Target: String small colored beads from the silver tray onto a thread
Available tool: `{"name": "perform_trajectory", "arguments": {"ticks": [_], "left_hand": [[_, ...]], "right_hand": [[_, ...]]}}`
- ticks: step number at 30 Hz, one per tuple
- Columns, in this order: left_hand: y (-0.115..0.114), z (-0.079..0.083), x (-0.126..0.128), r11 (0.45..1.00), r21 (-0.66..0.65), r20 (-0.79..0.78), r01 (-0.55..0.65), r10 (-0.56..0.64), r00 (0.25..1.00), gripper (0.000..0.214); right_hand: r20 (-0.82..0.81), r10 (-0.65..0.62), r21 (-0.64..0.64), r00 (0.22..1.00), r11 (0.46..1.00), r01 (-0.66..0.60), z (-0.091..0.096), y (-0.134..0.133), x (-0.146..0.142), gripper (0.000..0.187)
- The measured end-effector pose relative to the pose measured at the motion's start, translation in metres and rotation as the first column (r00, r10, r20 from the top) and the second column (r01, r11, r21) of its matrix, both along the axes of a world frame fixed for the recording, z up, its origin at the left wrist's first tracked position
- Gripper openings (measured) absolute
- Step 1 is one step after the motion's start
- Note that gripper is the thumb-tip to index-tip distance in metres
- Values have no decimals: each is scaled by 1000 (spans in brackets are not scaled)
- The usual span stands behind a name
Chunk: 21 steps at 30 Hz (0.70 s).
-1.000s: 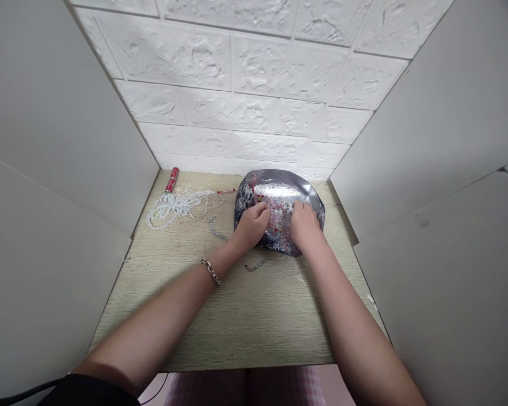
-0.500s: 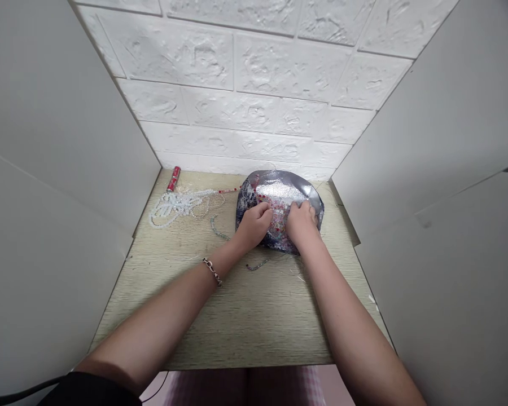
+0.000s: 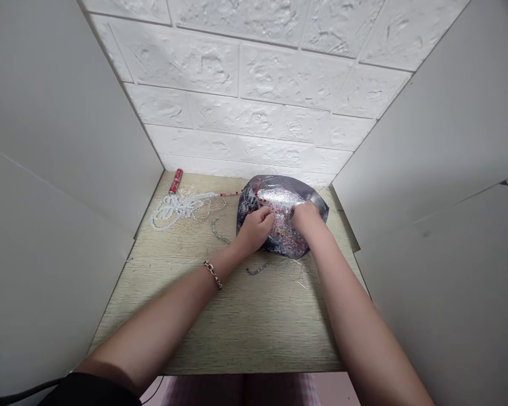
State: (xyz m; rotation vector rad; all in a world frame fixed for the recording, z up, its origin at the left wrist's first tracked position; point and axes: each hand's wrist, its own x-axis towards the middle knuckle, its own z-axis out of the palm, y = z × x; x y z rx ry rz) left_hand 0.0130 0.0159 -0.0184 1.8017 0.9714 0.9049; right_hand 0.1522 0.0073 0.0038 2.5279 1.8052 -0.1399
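Observation:
A silver-lined, dark-sided bag lies spread open like a shallow tray, with many small pink, red and clear beads in it. Over its left part, my left hand is closed, thumb pressed against the curled fingers. My right hand is closed over the right part, fingertips down by the beads. Whatever either hand pinches is too small or hidden to make out. A strand of red and pink beads runs from the bag's left edge.
White bead strands lie in a heap at the back left, beside a red cylinder. Short strings of greenish beads and grey beads rest on the wooden tabletop. Loose clear threads lie in front of the bag. Panels and a white brick-patterned wall enclose it.
My right hand has moved slightly right, away from my left hand, showing more beads between them. My left hand stays nearly in place. The whole view has shifted a little.

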Motion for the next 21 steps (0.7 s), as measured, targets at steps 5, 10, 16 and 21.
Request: {"name": "perform_trajectory", "arguments": {"ticks": [5, 10, 16, 21], "left_hand": [[0, 0, -1, 1000, 3, 0, 0, 0, 1000, 20], [0, 1, -1, 1000, -3, 5, 13, -13, 1000, 20], [0, 1, -1, 1000, -1, 4, 21, -21, 1000, 21], [-1, 0, 0, 1000, -1, 2, 24, -24, 1000, 21]], "right_hand": [[11, 44, -6, 999, 999, -44, 0, 10, 13, 32], [24, 77, 50, 997, 996, -78, -1, 9, 18, 31], [-5, 62, 108, 998, 992, -61, -5, 9, 19, 26], [-75, 43, 170, 996, 985, -30, -11, 12, 25, 25]]}}
